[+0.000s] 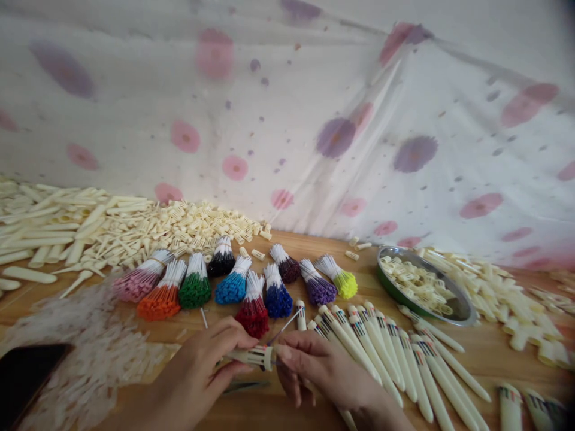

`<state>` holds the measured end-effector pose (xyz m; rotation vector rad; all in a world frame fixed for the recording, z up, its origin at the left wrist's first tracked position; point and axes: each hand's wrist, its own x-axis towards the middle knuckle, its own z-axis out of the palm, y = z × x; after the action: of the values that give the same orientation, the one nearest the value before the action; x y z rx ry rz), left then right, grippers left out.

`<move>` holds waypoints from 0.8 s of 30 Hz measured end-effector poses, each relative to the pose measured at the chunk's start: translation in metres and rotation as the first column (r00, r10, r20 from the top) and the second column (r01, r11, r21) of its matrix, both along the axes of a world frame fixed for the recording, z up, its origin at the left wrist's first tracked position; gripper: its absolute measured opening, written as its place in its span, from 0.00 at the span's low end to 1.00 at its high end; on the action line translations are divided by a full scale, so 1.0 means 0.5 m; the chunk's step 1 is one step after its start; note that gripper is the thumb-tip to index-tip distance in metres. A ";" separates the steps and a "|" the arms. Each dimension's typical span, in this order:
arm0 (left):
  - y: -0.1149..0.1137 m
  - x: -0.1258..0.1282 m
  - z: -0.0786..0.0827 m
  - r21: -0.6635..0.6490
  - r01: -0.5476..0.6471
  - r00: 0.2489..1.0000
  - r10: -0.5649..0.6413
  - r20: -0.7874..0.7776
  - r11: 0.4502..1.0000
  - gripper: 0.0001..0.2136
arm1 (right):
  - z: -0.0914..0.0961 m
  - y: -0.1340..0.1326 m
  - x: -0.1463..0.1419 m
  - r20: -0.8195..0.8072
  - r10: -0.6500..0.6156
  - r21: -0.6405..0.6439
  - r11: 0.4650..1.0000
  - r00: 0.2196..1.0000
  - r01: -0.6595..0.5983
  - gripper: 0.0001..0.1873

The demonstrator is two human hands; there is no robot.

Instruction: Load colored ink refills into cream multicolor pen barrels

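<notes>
My left hand [211, 365] is closed around a cream multicolour pen barrel [254, 357], its slotted end pointing right. At that end, my right hand [314, 365] pinches with thumb and forefinger. A thin pen refill [287, 324] with a white shaft slants up from its fingertips; how exactly it is gripped is partly hidden. Just beyond the hands stand bundles of white-shafted refills with coloured ends, among them a red bundle [253, 308], a dark blue bundle [277, 293] and a purple bundle [318, 284]. A short slotted pen piece [300, 315] stands upright near the right hand.
Several cream pens [381, 341] lie in a row at right. Behind them is a metal bowl [467, 314] of small slotted parts. Cream pen parts [135, 224] heap at back left, clear plastic pieces [90, 353] and a phone [29, 383] at front left. A flowered sheet [287, 108] hangs behind.
</notes>
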<state>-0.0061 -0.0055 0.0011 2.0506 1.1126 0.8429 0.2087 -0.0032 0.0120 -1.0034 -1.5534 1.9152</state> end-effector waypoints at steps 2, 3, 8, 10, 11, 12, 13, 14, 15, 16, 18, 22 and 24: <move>-0.001 0.000 -0.003 0.000 -0.018 1.000 0.018 0.004 1.000 0.12 | 0.004 -0.008 -0.012 0.030 -0.019 0.075 0.997 0.999 0.017 0.27; -0.001 0.000 -0.004 0.005 -0.030 1.000 0.030 0.008 1.000 0.12 | 0.006 -0.011 -0.016 0.044 -0.032 0.122 0.992 0.999 0.026 0.27; 0.001 0.001 0.000 0.032 -0.037 0.999 0.037 0.011 0.999 0.12 | 0.015 -0.025 -0.013 0.122 -0.115 0.331 0.941 0.986 0.069 0.24; 0.002 0.001 0.004 0.040 -0.029 1.000 0.029 0.010 0.999 0.12 | 0.021 -0.027 -0.003 0.158 -0.132 0.370 0.927 0.979 0.065 0.23; 0.002 0.001 0.006 0.042 -0.029 1.000 0.028 0.010 0.999 0.12 | 0.025 -0.027 0.003 0.171 -0.139 0.384 0.921 0.975 0.064 0.22; 0.002 0.000 0.008 0.042 -0.031 0.999 0.030 0.010 0.999 0.12 | 0.030 -0.027 0.010 0.178 -0.150 0.397 0.915 0.973 0.068 0.22; 0.002 -0.001 0.010 0.041 -0.032 0.999 0.032 0.010 0.999 0.12 | 0.036 -0.027 0.016 0.185 -0.164 0.415 0.907 0.969 0.074 0.20; 0.002 -0.002 0.012 0.036 -0.034 0.999 0.034 0.009 0.999 0.12 | 0.041 -0.026 0.021 0.193 -0.186 0.443 0.893 0.963 0.084 0.18; 0.003 -0.002 0.014 0.031 -0.038 0.999 0.038 0.008 0.999 0.11 | 0.047 -0.025 0.026 0.197 -0.218 0.486 0.869 0.956 0.098 0.15; 0.003 -0.002 0.015 0.025 -0.041 0.999 0.041 0.008 0.999 0.11 | 0.052 -0.024 0.029 0.196 -0.251 0.540 0.835 0.948 0.110 0.12; 0.003 -0.002 0.017 0.016 -0.050 0.999 0.050 0.007 0.999 0.10 | 0.059 -0.023 0.030 0.171 -0.294 0.645 0.755 0.940 0.119 0.07; 0.002 -0.001 0.014 -0.004 -0.058 0.998 0.057 -0.007 0.998 0.09 | 0.057 -0.026 0.014 0.115 -0.284 0.756 0.646 0.952 0.101 0.08; 0.001 -0.002 0.012 -0.005 -0.055 0.998 0.055 -0.009 0.998 0.09 | 0.053 -0.029 0.003 0.107 -0.297 0.805 0.585 0.949 0.093 0.09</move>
<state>-0.0073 -0.0048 0.0069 2.0295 1.1799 0.8582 0.2103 -0.0176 0.0384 -0.9222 -2.0302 0.7600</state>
